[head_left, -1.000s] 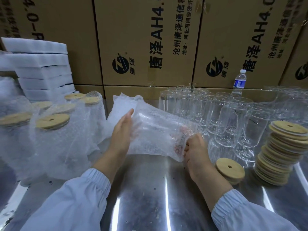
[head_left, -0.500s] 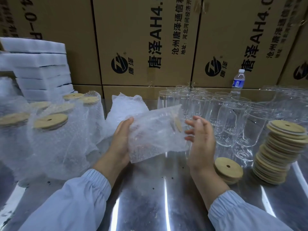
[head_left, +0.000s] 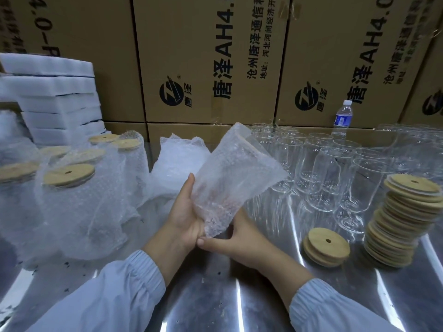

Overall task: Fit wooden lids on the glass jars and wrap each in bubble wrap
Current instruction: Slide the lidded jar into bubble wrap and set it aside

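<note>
Far wall: stacked cardboard boxes [head_left: 211, 56], printed "唐泽 AH4.0" with a round logo; the smaller print is partly cut off.
Steel table [head_left: 215, 295]: open room near me, centre and near left. The rest is crowded.
Far left: stack of white foam sheets [head_left: 52, 92].
Left: wrapped jars [head_left: 72, 200], upright, each in bubble wrap with a wooden lid on top, packed close.
Far right: bare glass jars [head_left: 335, 168], upright, empty, no lids, touching each other.
Centre far: loose heap of bubble wrap [head_left: 177, 161], between the two jar groups.
Bubble wrap bag [head_left: 230, 178] is in my hands above the table centre, tilted, mouth up and away. Can't tell if it holds a jar.
Right edge: leaning lid stack [head_left: 405, 221]. Just left of it, two loose lids [head_left: 326, 245] lie flat, one on the other.
Left hand [head_left: 185, 212] grips the bag's left edge, thumb in front, fingers behind. Right hand [head_left: 236, 238] pinches its bottom end.
Water bottle [head_left: 341, 121] stands against the boxes, blue label unreadable.
</note>
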